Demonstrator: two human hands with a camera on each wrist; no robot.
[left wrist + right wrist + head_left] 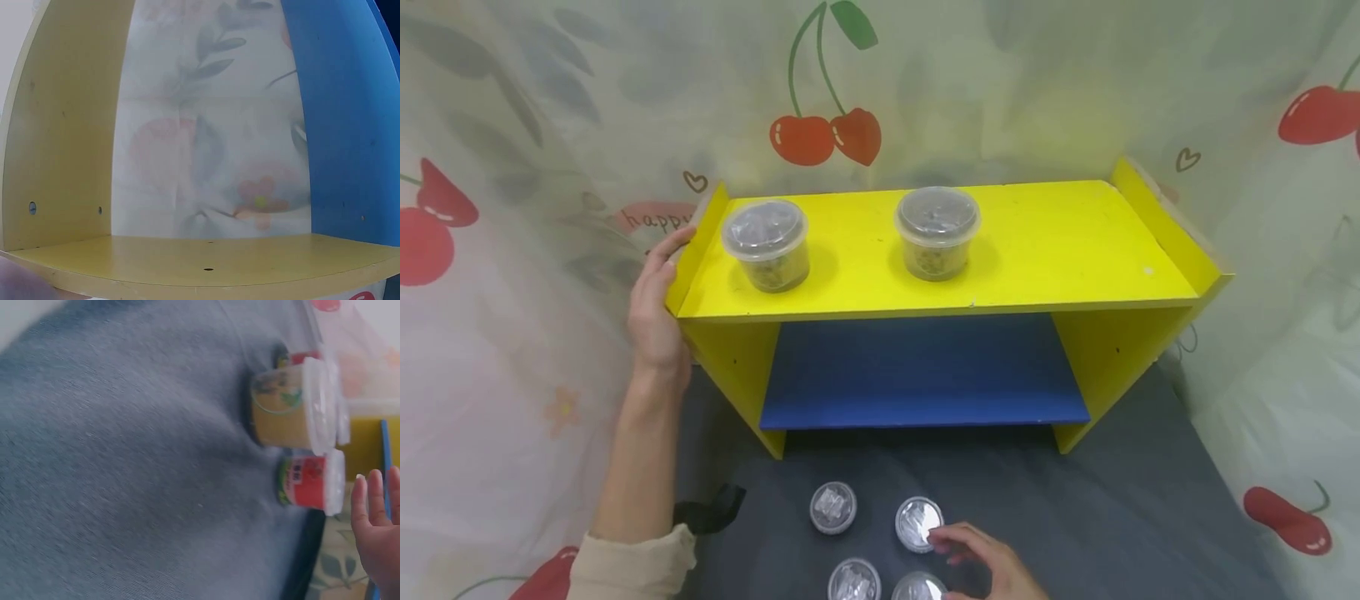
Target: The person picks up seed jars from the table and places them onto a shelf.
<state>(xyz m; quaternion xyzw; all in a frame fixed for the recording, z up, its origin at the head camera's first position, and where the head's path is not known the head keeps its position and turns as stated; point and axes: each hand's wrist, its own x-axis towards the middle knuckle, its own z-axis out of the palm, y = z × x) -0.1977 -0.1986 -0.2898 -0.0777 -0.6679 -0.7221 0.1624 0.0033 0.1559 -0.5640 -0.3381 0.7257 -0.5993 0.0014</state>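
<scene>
A yellow shelf unit (1037, 242) with a blue lower board (917, 375) stands on a dark cloth. My left hand (658, 312) rests against the outside of its left side panel, fingertips at the panel's top edge. Two clear lidded plastic tubs, a left one (767, 246) and a middle one (936, 233), stand on the yellow top. Several tubs sit on the cloth in front. My right hand (988, 562) is beside the near-right tub (917, 587) and the lidded tub (917, 525), its fingers extended. In the right wrist view, a red-labelled tub (309, 481) stands near these fingers.
Two more tubs, one farther (832, 507) and one nearer (854, 581), sit to the left on the dark cloth (1037, 508). A cherry-printed curtain (1000, 100) hangs behind and at both sides. A black strap (711, 510) lies by the left sleeve.
</scene>
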